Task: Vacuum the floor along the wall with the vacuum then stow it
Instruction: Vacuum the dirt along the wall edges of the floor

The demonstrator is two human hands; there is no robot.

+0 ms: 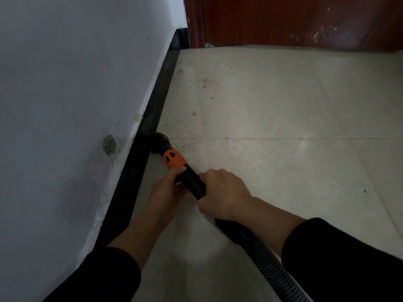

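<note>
White wall point(65, 83) filled the left, with a black baseboard point(157, 101) along its foot. The vacuum's nozzle point(160, 142) sat on the floor point(283, 105) against that baseboard, and its wand point(196, 182) slanted back and rightward toward the person. The left hand point(168, 190) gripped the wand just behind the orange collar point(174, 159), nearer the nozzle. The right hand point(222, 195) clamped it further back, by the ribbed hose point(272, 258). Grit point(194, 114) lay ahead toward the red door point(305, 18) (the likely next stretch to vacuum).
</note>
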